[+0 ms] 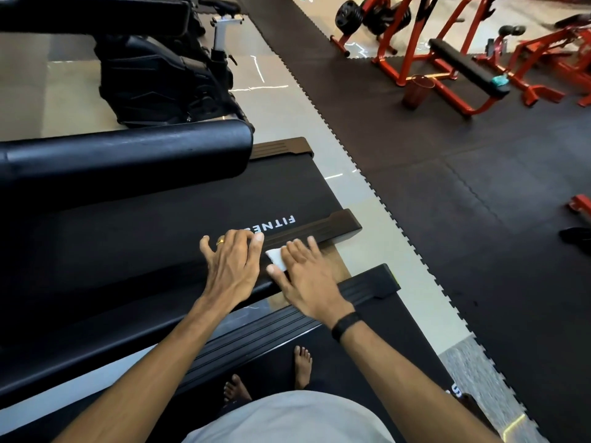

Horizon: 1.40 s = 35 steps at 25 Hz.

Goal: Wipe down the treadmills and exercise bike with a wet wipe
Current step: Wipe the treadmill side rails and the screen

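Feet of mine stand bare on the belt of the near treadmill, because from here I can lean over to the next machine. Landmark for all places is the second treadmill, the one with white letters on its belt.

My left hand rests on the near edge of its belt, fingers spread and almost straight, holding nothing; I judge it steadies me while I bend. My right hand lies just beside it, over the near side rail of this treadmill. Its fingers are straight and flat, and they press the white wet wipe down on the rail. Flat hand gives more contact, so this is good for wiping. Only a corner of the wipe shows.

I think the rail is being wiped now, and the rest of the rail toward its end waits.

Above the belt of this treadmill runs its padded handrail. Beyond it stands the exercise bike, not yet reached. Well apart to the right of the treadmill, on dark floor mats, stands a red bench.
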{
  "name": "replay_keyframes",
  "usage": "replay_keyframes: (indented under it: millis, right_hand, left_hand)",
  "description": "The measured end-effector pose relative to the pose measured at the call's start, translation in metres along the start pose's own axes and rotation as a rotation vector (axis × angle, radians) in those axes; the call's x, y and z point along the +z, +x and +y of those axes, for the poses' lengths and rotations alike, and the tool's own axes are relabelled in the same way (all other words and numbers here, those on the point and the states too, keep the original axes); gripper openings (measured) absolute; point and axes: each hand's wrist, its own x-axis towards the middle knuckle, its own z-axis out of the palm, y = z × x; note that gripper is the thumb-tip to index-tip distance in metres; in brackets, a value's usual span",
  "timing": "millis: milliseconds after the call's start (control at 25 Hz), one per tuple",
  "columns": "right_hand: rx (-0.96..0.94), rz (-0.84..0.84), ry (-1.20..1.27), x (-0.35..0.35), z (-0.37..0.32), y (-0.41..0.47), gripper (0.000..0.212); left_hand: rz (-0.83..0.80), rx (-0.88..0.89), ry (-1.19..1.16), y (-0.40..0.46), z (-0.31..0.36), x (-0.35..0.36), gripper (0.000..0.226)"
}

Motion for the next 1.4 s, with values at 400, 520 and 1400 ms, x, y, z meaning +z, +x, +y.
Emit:
replay_keyframes:
  millis: [400,520,1400]
  right_hand:
    - [0.012,0.022,-0.132,0.000,-0.002,0.000,0.094]
    - [-0.137,-0.057,-0.083,0.013,-0.054,0.013,0.095]
    - [-0.121,-0.299,-0.078,-0.029,0.026,0.028,0.101]
  left_hand:
    - [0.077,-0.114,0.029,-0.018,-0.038,-0.022,0.064]
    - [0.079,-0.190,-0.066,-0.020,-0.042,-0.023,0.063]
    - [0.116,-0.238,0.167,-0.027,-0.032,-0.019,0.068]
